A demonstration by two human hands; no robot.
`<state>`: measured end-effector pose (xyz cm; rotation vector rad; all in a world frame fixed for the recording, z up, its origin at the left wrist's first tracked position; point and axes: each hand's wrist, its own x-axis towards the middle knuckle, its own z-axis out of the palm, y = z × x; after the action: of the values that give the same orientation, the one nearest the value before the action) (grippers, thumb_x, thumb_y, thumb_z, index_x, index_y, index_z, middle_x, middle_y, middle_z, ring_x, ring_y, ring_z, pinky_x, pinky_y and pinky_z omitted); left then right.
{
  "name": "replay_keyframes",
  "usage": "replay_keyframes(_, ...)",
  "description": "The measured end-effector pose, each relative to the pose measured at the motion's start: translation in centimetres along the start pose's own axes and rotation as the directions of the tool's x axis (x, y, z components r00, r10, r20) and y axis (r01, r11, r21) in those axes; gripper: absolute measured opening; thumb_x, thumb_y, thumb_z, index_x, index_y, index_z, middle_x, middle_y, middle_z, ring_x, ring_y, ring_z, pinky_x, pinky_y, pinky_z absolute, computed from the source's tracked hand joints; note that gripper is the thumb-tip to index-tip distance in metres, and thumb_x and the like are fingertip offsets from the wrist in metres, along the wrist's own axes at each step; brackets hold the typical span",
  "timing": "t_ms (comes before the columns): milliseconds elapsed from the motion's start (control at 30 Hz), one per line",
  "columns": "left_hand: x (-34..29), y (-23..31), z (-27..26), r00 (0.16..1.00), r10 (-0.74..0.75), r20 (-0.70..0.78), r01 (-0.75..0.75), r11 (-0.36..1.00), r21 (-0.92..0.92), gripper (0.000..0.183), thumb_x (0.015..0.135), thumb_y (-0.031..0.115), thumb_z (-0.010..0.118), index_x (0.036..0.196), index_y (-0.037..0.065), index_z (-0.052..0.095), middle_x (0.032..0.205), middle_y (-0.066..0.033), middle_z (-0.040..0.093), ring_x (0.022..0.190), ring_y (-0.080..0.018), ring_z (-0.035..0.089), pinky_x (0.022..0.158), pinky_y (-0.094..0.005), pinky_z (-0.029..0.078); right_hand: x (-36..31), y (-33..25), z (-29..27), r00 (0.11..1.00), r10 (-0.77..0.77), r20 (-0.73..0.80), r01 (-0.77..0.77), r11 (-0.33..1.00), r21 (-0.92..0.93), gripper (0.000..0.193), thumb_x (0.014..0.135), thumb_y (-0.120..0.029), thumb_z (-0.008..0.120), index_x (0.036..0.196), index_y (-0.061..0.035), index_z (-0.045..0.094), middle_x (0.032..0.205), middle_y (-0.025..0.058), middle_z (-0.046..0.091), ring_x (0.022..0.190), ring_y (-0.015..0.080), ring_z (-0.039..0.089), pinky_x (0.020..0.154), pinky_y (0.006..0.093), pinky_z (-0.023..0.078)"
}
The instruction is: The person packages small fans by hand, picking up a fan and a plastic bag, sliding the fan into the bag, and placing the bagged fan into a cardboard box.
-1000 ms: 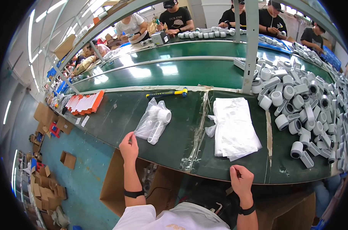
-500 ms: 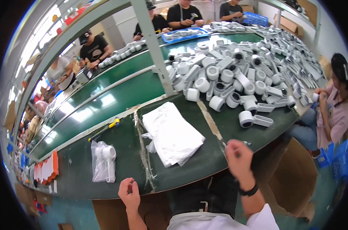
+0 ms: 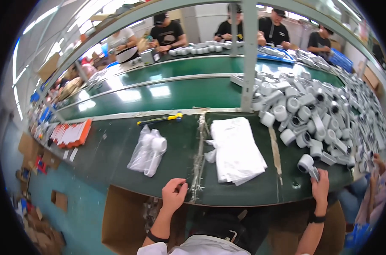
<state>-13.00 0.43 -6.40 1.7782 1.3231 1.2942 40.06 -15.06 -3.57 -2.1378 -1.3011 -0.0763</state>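
My right hand (image 3: 320, 186) is closed round the handle end of a pale grey handheld device (image 3: 305, 162) with a round head and dark face, lying at the front of a big heap of similar devices (image 3: 316, 121). At the table's front edge, my left hand (image 3: 174, 194) holds nothing visible, its fingers loosely curled with a gap at the thumb. Between the hands lies a stack of white plastic bags (image 3: 237, 151). Left of the stack is a bagged device (image 3: 152, 148) in clear plastic.
A yellow-and-black hand tool (image 3: 161, 119) lies behind the bagged device. Orange-and-white cards (image 3: 72, 134) are at the table's left. A metal post (image 3: 248, 59) rises at the back edge. An open cardboard box (image 3: 120, 221) stands below; co-workers sit across the green conveyor (image 3: 188, 95) and at right.
The view has turned left, so the table's things appear farther right. My right hand has reached to the nearest device and taken its handle. My left hand stays near the table edge.
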Motion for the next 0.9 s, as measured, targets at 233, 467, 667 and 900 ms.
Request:
replay_keyframes(233,0.7,2.2,0.3,0.999,0.04,0.002,-0.04,0.999,0.021,0.016,0.083,0.003,0.073,0.099,0.002,0.069,0.088,-0.0022,0.065,0.063,-0.0052,0.053,0.055,-0.0203,0.042,-2.5,-9.6,4.0,0.966,0.15,0.21,-0.258,0.571,0.78,0.03,0.091,-0.004,0.06,0.12,-0.0023,0.05,0.099,0.008,0.063,0.074,0.0131,0.061,0.066,0.0272,0.049)
replay_keyframes(467,3.4,9.7,3.9,0.908,0.332,0.255,-0.356,0.933,0.054,0.028,0.083,0.011,0.075,0.109,0.005,0.068,0.11,-0.0095,0.066,0.08,-0.0189,0.064,0.069,-0.0295,0.053,-4.3,-16.7,9.7,0.948,0.226,0.223,-0.281,0.27,0.921,0.024,0.09,-0.007,0.068,0.108,-0.0012,0.054,0.086,0.0073,0.061,0.059,0.0158,0.06,0.053,0.0286,0.047)
replay_keyframes(667,6.1,11.4,9.8,0.722,0.49,0.489,-0.605,0.789,0.103,0.025,0.084,0.017,0.073,0.106,0.007,0.067,0.106,-0.009,0.065,0.093,-0.0278,0.062,0.08,-0.0368,0.052,-5.4,-16.9,9.6,0.95,0.253,0.182,-0.255,0.295,0.921,0.024,0.085,0.0,0.071,0.103,-0.0009,0.055,0.086,0.0051,0.062,0.064,0.0124,0.061,0.059,0.0256,0.048)
replay_keyframes(900,6.7,9.3,12.2,0.647,0.45,0.615,-0.692,0.686,0.227,0.012,0.084,0.016,0.069,0.091,0.009,0.065,0.095,-0.0053,0.065,0.084,-0.0272,0.061,0.073,-0.0382,0.052,-5.8,-17.1,9.6,0.946,0.263,0.188,-0.27,0.321,0.908,0.022,0.087,-0.004,0.07,0.102,-0.0012,0.055,0.084,0.0042,0.061,0.065,0.0116,0.059,0.059,0.0261,0.047)
